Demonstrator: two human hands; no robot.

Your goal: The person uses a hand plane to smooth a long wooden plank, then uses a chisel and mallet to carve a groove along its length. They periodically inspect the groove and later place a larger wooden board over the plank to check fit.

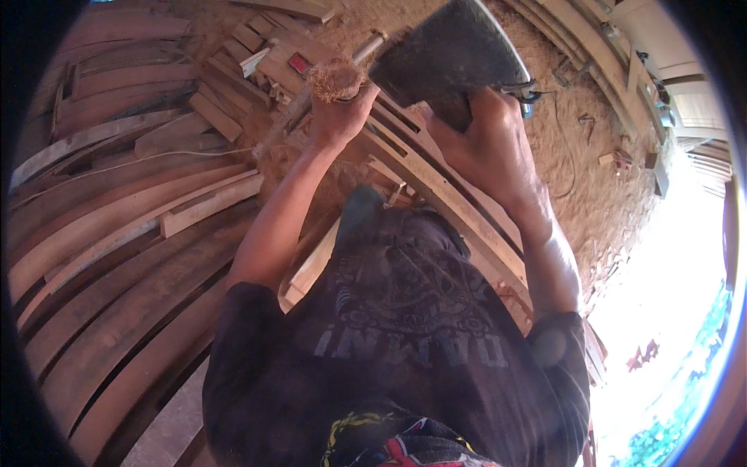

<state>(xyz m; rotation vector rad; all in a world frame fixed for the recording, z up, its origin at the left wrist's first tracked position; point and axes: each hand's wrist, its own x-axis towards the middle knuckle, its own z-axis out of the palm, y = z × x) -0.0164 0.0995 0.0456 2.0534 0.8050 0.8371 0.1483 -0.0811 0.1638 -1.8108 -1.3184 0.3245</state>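
Note:
My left hand point(340, 117) is closed in a fist, with a rounded, rough brown fibrous lump point(336, 79) showing at its top; its exact kind I cannot make out. Up and to the right, a wide dark flat blade point(450, 58) with a pale outer edge tilts toward the left hand. My right hand point(490, 144) grips this blade's lower end, the thumb on the near side. Whether the blade touches the lump is unclear. Below both hands lie long wooden pieces point(447, 191) with slots cut in them.
Many planks point(117, 257) are stacked along the left. Behind my left hand runs a metal bar point(296, 113). Wood offcuts and a small red item point(298, 62) lie beyond it. Sawdust covers the ground point(580, 156), where a thin cord lies. More timber point(599, 58) leans at the far right.

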